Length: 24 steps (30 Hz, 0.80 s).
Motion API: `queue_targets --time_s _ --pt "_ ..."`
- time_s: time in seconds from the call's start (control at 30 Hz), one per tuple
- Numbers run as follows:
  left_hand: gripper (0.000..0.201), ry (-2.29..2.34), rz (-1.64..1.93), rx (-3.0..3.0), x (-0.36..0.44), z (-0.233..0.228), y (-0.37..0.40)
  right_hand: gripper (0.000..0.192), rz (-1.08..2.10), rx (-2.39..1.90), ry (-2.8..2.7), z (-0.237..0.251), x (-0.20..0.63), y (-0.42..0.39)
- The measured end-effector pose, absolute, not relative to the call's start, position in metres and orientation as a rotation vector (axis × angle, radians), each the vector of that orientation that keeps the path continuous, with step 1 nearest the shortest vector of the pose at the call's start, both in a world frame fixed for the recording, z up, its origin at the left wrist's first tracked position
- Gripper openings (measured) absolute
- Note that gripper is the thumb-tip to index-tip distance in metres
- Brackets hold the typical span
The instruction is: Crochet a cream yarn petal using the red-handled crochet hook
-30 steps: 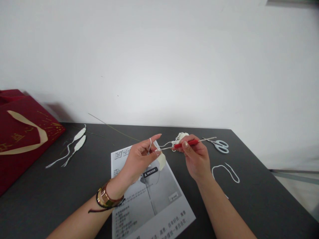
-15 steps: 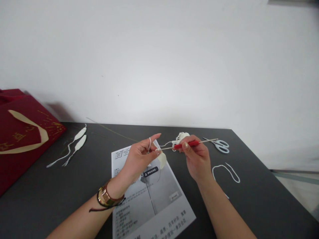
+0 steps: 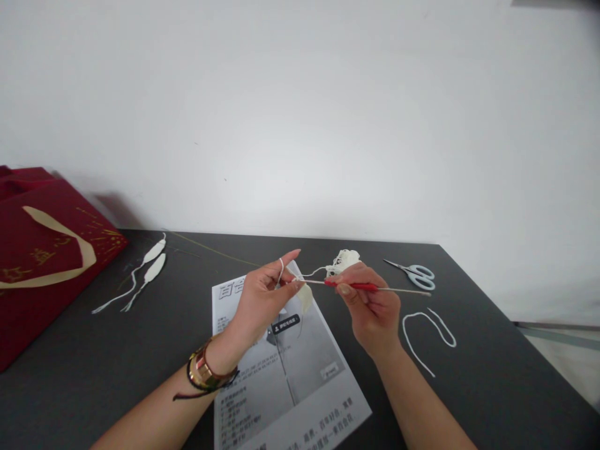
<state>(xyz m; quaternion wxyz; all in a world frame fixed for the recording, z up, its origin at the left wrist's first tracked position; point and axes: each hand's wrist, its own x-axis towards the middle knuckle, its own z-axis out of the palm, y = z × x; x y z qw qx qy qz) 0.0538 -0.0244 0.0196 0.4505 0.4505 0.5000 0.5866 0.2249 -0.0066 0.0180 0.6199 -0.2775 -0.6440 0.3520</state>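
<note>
My right hand (image 3: 372, 306) grips a crochet hook (image 3: 375, 288) by its red handle, the metal tip pointing left toward my left hand (image 3: 262, 297). That hand pinches a small cream crocheted piece (image 3: 304, 298), with white yarn looped over its raised index finger. The strand runs back to a small bundle of cream yarn (image 3: 344, 260) on the dark table just behind my right hand. Both hands hover above a printed instruction sheet (image 3: 285, 362).
Pale blue scissors (image 3: 415, 274) lie at the back right, a loose white yarn strand (image 3: 424, 325) in front of them. Two finished cream petal pieces (image 3: 150, 262) with tails lie at the left. A dark red bag (image 3: 37, 250) occupies the far left. A thin green wire (image 3: 210, 249) lies at the back.
My right hand has tilted the hook so its rear end dropped and now points right and slightly down. The hook tip stays at my left fingers. My left hand has barely moved.
</note>
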Motion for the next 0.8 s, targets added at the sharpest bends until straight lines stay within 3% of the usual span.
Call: queue_targets --time_s 0.2,0.4,0.6,0.8 --pt "0.055 1.282 1.495 1.069 0.052 0.013 -0.023 0.028 0.473 -0.522 -1.737 0.017 0.221 -0.012" --pt "0.054 1.392 1.586 1.145 0.053 0.005 -0.023 0.042 0.231 -0.393 -1.930 0.006 0.220 -0.013" --pt "0.049 1.418 1.686 1.180 0.057 0.003 -0.026 0.051 0.212 -0.363 -1.967 -0.006 0.220 -0.010" --pt "0.039 1.261 1.712 0.989 0.058 0.004 -0.022 0.045 0.354 -0.415 -1.937 -0.004 0.217 -0.006"
